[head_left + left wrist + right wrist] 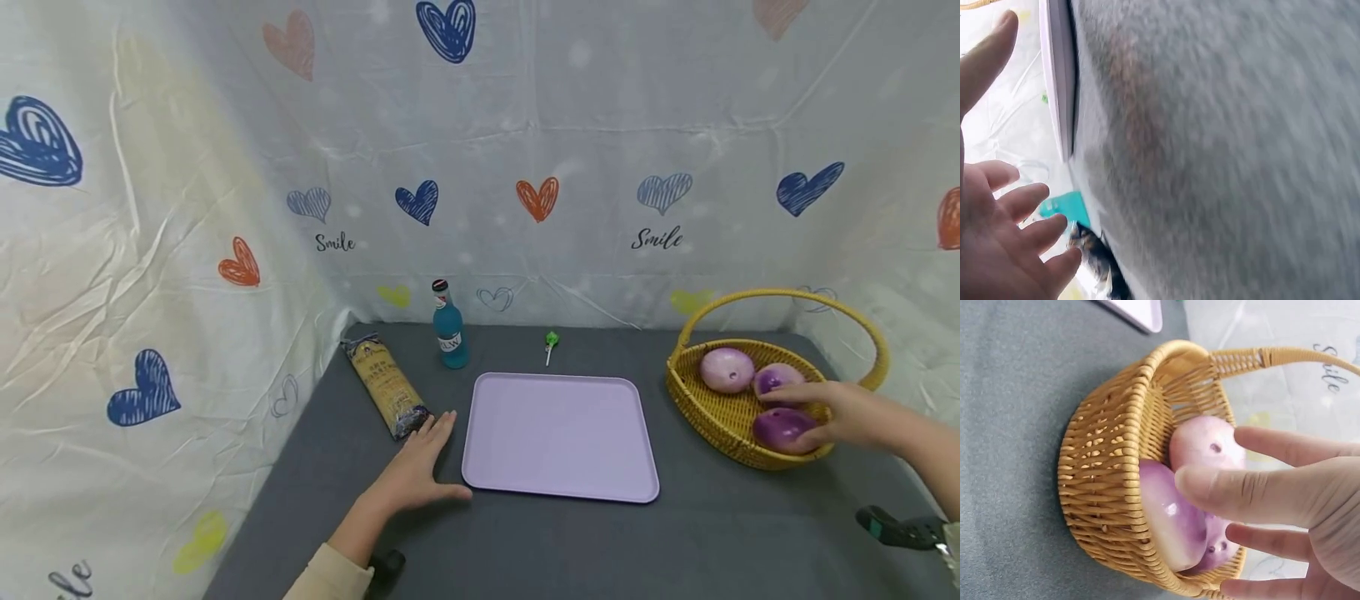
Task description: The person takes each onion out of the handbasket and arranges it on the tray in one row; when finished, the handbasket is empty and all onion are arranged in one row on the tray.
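Observation:
My right hand (pixel 840 412) reaches over the yellow wicker basket (pixel 708 425), fingers spread. Inside lie a glossy deep purple rounded thing (pixel 776 427) at the front and two paler, pinkish-purple rounded things with small dark holes, one at the back left (pixel 726 370) and one at the right (pixel 772 375). In the right wrist view the thumb (pixel 1210 487) overlaps the glossy purple one (pixel 1172 519), the fingers stretched apart around the group. My left hand (pixel 416 471), holding nothing, hovers with fingers extended between the lilac tray (pixel 558 437) and a long yellow packet (pixel 386 383).
Behind the packet stands a small bottle of blue drink (pixel 450 329). A green lollipop (pixel 551 340) lies behind the tray. The basket's tall handle (pixel 780 293) arches over its contents. A heart-printed white cloth (pixel 480 125) hangs behind the grey table (pixel 570 550).

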Demonstrator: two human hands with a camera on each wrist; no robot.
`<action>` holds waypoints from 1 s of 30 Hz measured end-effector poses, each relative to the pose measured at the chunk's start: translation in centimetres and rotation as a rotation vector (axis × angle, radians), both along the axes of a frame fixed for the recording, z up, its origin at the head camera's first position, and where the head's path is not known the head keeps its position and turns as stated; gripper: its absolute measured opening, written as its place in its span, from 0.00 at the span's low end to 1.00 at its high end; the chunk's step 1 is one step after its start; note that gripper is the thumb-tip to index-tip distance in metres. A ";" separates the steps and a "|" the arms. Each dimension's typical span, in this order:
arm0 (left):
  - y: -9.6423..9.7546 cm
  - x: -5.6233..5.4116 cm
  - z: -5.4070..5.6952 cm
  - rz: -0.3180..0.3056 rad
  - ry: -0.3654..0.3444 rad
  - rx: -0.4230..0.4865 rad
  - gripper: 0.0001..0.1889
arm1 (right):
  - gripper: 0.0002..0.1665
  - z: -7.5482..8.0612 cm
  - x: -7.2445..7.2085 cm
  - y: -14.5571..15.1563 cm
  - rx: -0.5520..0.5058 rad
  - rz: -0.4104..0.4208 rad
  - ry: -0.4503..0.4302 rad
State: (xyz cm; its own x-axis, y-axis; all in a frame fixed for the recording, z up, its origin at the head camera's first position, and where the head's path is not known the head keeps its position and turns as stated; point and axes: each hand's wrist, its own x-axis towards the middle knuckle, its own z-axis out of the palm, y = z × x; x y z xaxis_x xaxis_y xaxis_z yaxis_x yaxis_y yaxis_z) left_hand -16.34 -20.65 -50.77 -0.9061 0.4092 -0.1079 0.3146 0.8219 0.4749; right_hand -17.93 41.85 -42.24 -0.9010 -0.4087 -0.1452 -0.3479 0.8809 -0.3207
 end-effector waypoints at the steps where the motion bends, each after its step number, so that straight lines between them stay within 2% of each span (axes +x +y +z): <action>1: 0.2 -0.1 -0.1 -0.001 -0.021 0.006 0.66 | 0.36 0.0 -0.2 0.1 -0.001 0.003 -0.017; 7: 1.0 -0.7 -0.8 -0.012 -0.104 0.043 0.68 | 0.29 -0.7 -0.9 1.0 -0.019 0.071 -0.062; 11: 1.4 -0.9 -1.3 -0.004 -0.120 0.041 0.68 | 0.29 -1.3 -1.2 1.2 -0.044 0.115 -0.089; 15: 1.6 -1.0 -1.6 0.004 -0.123 0.024 0.68 | 0.28 -1.8 -1.4 1.0 -0.022 0.129 -0.072; 20: 1.8 -1.0 -1.9 0.002 -0.133 0.022 0.68 | 0.26 -2.4 -1.4 0.9 0.027 0.130 -0.028; 27: 1.9 -0.9 -1.8 -0.001 -0.124 0.025 0.65 | 0.27 -3.3 -1.7 0.8 0.109 0.192 0.144; 30: 2.0 -0.9 -1.8 -0.014 -0.114 0.023 0.64 | 0.26 -3.1 -1.7 0.7 0.116 0.176 0.139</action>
State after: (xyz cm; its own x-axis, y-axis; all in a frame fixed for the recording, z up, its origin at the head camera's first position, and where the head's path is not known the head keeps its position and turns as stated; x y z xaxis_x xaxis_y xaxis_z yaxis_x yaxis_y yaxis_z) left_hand -17.28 -18.64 -52.54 -0.8826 0.4253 -0.2002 0.2688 0.8060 0.5273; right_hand -19.63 42.56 -45.37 -0.8319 -0.5492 -0.0798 -0.5333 0.8309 -0.1590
